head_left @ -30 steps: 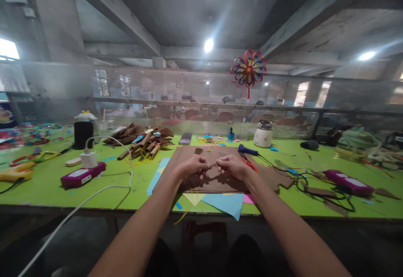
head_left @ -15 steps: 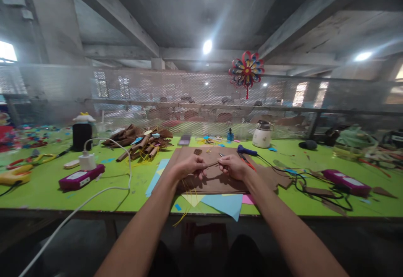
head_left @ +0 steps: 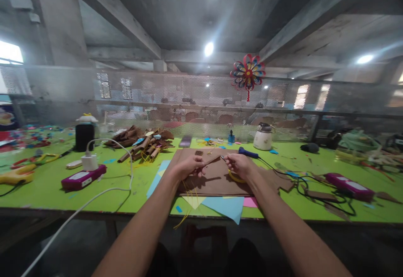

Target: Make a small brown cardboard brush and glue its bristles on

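My left hand (head_left: 186,167) is closed in a pinch on a thin rolled brown paper stick (head_left: 211,160) that points right and up. My right hand (head_left: 241,165) is closed on a small metal-tipped tool (head_left: 223,158), its tip close to the end of the stick, and a yellow strip (head_left: 234,178) curls under this hand. Both hands hover over a large brown paper sheet (head_left: 217,180) lying on the green table (head_left: 47,189). Loose yellow strips (head_left: 185,207) trail from under my left hand over the table's front edge.
Blue, yellow and pink paper pieces (head_left: 225,206) poke out under the brown sheet. A pile of brown paper rolls (head_left: 141,142) lies back left. Purple boxes (head_left: 82,177) (head_left: 349,184), a white charger with cable (head_left: 90,161), a white kettle (head_left: 262,136) and black cords (head_left: 315,189) surround them.
My hands have moved slightly apart. My right hand lifted up and to the right, so the yellow strip under it now shows, and the brown stick tilted upward.
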A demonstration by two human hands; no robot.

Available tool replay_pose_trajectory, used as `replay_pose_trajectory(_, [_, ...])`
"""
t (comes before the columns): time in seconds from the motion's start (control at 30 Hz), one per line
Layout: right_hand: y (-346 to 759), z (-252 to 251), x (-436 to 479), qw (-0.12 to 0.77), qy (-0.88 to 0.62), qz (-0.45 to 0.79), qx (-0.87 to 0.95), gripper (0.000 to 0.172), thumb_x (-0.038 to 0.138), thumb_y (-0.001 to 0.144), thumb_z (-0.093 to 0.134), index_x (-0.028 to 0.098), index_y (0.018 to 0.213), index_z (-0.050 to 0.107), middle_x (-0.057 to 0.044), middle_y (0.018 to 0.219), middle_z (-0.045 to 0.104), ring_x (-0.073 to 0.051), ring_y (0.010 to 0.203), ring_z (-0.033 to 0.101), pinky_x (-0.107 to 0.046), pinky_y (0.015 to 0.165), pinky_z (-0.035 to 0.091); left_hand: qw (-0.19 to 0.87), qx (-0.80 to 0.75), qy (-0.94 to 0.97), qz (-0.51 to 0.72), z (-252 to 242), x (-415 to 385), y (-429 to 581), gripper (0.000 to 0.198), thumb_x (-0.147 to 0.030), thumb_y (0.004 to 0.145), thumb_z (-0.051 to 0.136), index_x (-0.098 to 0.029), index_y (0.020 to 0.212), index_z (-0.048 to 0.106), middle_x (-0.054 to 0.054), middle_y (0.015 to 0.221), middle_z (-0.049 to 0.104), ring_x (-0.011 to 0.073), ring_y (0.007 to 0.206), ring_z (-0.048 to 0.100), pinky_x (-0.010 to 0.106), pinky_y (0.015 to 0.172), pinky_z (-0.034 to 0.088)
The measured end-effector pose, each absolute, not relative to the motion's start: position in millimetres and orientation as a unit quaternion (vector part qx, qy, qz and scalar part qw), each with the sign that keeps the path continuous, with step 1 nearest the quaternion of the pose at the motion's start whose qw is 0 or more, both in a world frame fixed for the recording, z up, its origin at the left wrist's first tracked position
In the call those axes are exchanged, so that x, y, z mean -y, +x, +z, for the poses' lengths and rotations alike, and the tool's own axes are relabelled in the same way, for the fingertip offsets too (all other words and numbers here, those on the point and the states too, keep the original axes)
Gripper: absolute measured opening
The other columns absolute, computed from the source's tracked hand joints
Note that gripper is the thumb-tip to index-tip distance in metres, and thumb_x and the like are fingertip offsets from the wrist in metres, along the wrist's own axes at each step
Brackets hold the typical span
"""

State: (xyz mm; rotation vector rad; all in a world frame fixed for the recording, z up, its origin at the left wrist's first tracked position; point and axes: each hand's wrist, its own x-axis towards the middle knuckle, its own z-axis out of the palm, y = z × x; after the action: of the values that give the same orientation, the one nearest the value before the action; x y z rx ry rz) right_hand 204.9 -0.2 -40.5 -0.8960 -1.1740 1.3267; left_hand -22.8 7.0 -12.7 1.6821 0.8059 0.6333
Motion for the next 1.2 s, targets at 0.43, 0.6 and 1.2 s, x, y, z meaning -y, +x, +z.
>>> replay_pose_trajectory(0.43, [180,-22,33,0.495,-0.252,0.517,0.652,0.023,0.034,0.067,0.071,0.014,0.078,0.067,-0.004,0.074,0.062,-0.011,0.062,0.051,-0.026,0.061,0.038,0.680,-0.209,0.670,0.213,-11,16,-8,0.025,-0.035,0.076,0.064,-0.012,0.083,0.058,0.007,0.069,0.062,0.0116,0.058,0.056,0.024,0.053,0.037])
replay_pose_trajectory(0.6, [182,-23,32,0.459,-0.303,0.455,0.700,0.026,0.040,0.071,0.065,0.014,0.070,0.063,-0.001,0.064,0.057,-0.010,0.056,0.046,-0.024,0.058,0.037,0.635,-0.304,0.629,0.330,-15,0,-11,0.024,-0.034,0.074,0.065,-0.012,0.081,0.059,0.008,0.074,0.064,0.0132,0.067,0.060,0.023,0.059,0.042])
replay_pose_trajectory(1.2, [188,-46,19,0.277,-0.396,0.292,0.826,0.023,0.035,0.071,0.060,0.014,0.071,0.070,0.000,0.060,0.059,-0.011,0.054,0.045,-0.023,0.052,0.034,0.280,-0.338,0.881,0.177,-22,-13,-13,0.017,-0.028,0.064,0.065,-0.014,0.070,0.072,0.003,0.060,0.063,0.0125,0.055,0.048,0.024,0.053,0.033])
